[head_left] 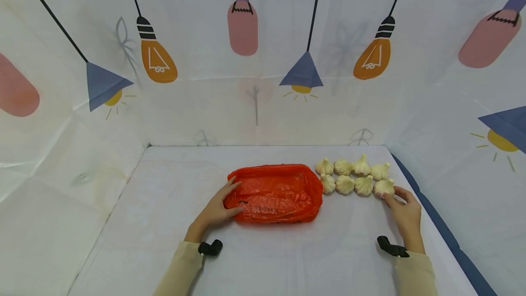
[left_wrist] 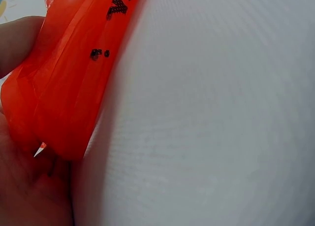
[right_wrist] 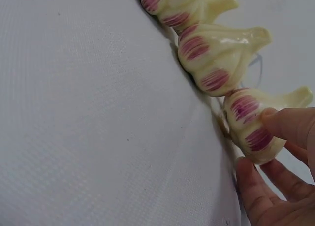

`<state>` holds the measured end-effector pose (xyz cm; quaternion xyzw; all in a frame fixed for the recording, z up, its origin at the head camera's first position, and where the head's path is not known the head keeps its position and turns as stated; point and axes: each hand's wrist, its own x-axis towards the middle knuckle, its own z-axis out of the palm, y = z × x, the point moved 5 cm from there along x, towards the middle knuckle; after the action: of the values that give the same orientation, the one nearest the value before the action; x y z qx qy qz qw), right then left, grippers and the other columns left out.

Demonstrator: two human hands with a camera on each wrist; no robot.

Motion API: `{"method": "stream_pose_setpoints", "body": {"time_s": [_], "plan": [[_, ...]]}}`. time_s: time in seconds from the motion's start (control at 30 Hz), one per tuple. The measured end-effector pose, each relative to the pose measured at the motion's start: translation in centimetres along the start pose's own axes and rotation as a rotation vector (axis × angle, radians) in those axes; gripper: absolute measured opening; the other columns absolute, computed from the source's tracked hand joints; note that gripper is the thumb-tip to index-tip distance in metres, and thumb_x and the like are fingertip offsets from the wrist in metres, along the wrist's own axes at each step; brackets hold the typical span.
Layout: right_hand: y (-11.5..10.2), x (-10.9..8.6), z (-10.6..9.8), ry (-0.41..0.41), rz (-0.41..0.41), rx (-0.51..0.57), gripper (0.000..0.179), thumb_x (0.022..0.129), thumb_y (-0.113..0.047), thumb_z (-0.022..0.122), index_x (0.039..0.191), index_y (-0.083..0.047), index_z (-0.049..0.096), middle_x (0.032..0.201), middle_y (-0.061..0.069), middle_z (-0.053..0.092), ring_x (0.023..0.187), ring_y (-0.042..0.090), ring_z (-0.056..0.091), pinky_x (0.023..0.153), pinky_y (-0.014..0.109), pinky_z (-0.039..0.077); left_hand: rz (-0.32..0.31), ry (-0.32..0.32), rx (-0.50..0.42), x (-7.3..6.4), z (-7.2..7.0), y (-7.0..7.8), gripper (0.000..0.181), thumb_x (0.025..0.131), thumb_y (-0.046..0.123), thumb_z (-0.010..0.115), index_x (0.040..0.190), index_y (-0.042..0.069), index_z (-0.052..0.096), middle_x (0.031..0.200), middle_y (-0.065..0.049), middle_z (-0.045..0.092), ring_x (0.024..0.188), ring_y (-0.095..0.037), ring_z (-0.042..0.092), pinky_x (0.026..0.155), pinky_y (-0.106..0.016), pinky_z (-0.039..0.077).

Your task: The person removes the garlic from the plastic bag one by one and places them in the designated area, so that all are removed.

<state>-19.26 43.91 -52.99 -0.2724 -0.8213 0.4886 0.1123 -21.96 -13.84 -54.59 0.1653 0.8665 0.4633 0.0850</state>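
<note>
A red plastic bag (head_left: 273,193) is spread over a rectangular form, its middle sunken inside a raised rim. My left hand (head_left: 219,207) holds its left end, thumb along the near side and fingers at the far corner. Close up in the left wrist view, the bag's creased side (left_wrist: 74,73) carries black print. To the right of the bag, garlic bulbs stand in two touching rows. My right hand (head_left: 406,211) pinches the rightmost garlic bulb (head_left: 384,187) of the near row. In the right wrist view that garlic bulb (right_wrist: 248,120) shows purple streaks, with the thumb on its side.
Beside the held bulb is another garlic bulb (right_wrist: 216,56) in the same row. The far row ends with a garlic bulb (head_left: 380,171) at the right. A white-covered table (head_left: 296,259) lies beneath everything, and a printed cloth (head_left: 263,104) hangs behind it.
</note>
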Motion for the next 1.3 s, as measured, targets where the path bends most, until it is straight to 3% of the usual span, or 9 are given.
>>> {"method": "stream_pose_setpoints", "body": {"time_s": [0.2, 0.5, 1.03, 1.17, 1.3], "plan": [[0.2, 0.1, -0.3, -0.023, 0.016, 0.005, 0.064, 0.099, -0.035, 0.067, 0.150, -0.003, 0.047, 0.143, 0.016, 0.051, 0.082, -0.019, 0.050, 0.067, 0.005, 0.049, 0.007, 0.000, 0.005, 0.2, 0.1, 0.0, 0.085, 0.087, 0.040, 0.080, 0.160, 0.021, 0.040, 0.173, -0.002, 0.019, 0.159, -0.035, 0.016, 0.124, -0.066, 0.020], [1.0, 0.5, -0.3, -0.026, 0.076, 0.020, 0.069, 0.099, -0.040, 0.066, 0.152, -0.001, 0.045, 0.138, 0.019, 0.055, 0.070, -0.007, 0.058, 0.064, 0.010, 0.051, 0.002, -0.013, 0.006, 0.3, 0.1, 0.1, 0.085, 0.088, 0.040, 0.079, 0.160, 0.021, 0.040, 0.173, -0.002, 0.019, 0.159, -0.036, 0.016, 0.123, -0.067, 0.021], [0.5, -0.4, 0.0, -0.082, 0.027, -0.059, 0.079, 0.099, -0.043, 0.067, 0.155, 0.004, 0.036, 0.152, 0.029, 0.046, 0.076, -0.020, 0.047, 0.064, 0.004, 0.045, -0.001, -0.019, 0.000, 0.2, 0.1, 0.1, 0.085, 0.088, 0.045, 0.078, 0.160, 0.021, 0.039, 0.173, -0.001, 0.018, 0.159, -0.036, 0.017, 0.123, -0.068, 0.021], [0.3, -0.6, -0.1, -0.095, 0.025, -0.100, 0.085, 0.096, -0.048, 0.069, 0.157, 0.001, 0.035, 0.155, 0.028, 0.043, 0.083, -0.015, 0.045, 0.064, 0.003, 0.043, 0.012, -0.013, -0.030, 0.2, 0.0, 0.0, 0.085, 0.088, 0.044, 0.079, 0.160, 0.021, 0.040, 0.173, 0.000, 0.020, 0.159, -0.036, 0.017, 0.123, -0.067, 0.021], [0.1, -0.7, -0.2, -0.116, 0.008, -0.122, 0.081, 0.099, -0.041, 0.067, 0.158, 0.001, 0.032, 0.154, 0.028, 0.043, 0.083, -0.015, 0.044, 0.065, 0.003, 0.043, 0.010, 0.015, -0.064, 0.0, -0.3, -0.2, 0.083, 0.088, 0.041, 0.081, 0.159, 0.023, 0.042, 0.172, 0.005, 0.023, 0.159, -0.034, 0.019, 0.123, -0.066, 0.020]]}}
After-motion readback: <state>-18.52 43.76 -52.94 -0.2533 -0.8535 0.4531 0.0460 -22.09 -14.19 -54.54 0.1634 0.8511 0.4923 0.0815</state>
